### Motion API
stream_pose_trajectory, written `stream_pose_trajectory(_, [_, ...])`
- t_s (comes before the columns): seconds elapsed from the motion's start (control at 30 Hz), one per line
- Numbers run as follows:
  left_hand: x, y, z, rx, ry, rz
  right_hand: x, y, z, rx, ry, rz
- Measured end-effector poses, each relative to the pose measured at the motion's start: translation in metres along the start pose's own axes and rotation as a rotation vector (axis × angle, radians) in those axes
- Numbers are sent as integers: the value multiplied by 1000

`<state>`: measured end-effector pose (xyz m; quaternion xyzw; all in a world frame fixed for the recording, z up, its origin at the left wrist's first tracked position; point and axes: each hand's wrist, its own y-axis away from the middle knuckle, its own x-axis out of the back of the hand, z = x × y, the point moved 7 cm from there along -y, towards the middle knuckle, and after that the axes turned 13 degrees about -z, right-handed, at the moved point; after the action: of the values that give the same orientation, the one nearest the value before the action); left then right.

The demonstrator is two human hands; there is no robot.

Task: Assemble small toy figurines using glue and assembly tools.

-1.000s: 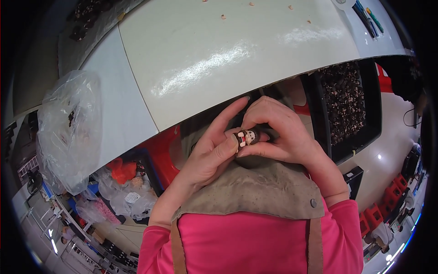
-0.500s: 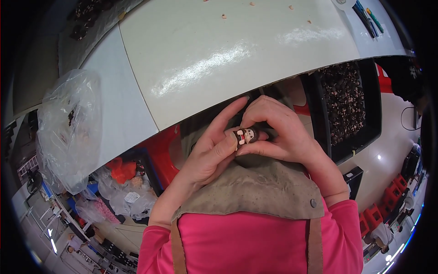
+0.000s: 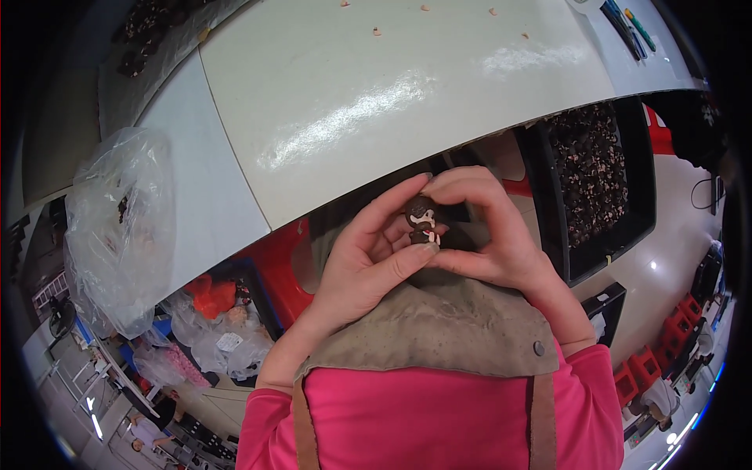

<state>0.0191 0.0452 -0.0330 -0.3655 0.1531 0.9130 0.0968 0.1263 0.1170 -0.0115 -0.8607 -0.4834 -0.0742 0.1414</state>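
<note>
A small toy figurine [image 3: 421, 213] with dark brown hair and a pale face stands upright between my hands, just off the table's near edge. My left hand [image 3: 362, 260] is closed around its lower part, the thumb pressed along its base. Curved around the other side, my right hand [image 3: 487, 223] keeps its index finger and thumb apart, with a gap between its palm and the figurine. The index fingertips of both hands meet above the figurine's head, and my right thumb rests close to the left thumb. The figurine's back is hidden by my left fingers.
Before me is a pale table [image 3: 329, 94] with small scraps on it. On the right a black crate [image 3: 644, 184] holds many small dark and pink pieces. A clear plastic bag [image 3: 125, 227] hangs over the left edge. Pens [image 3: 627, 31] lie at the far right.
The figurine has turned from lying sideways to upright, its head now away from me. My right fingers have loosened from its head and opened into a wider curve.
</note>
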Motion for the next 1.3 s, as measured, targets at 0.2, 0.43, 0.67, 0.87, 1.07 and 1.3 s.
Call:
stream_pose_trajectory(0.2, [-1,-2,0,-23,-52,11,2,0,-4,30,46,7])
stream_pose_trajectory(0.43, [-2,-2,6,-131,-169,19,4,1,-2,1,16,27])
stream_pose_trajectory(0.67, [7,-1,4,-115,-107,50,3,1,-2,-6,79,21])
stream_pose_trajectory(0.87, [9,-1,0,-121,-37,25,2,2,1,-17,33,44])
stream_pose_trajectory(1.07, [6,-3,0,-95,179,-1,2,3,2,-47,42,54])
stream_pose_trajectory(1.3, [16,2,-7,-72,139,80,0,2,0,-44,71,39])
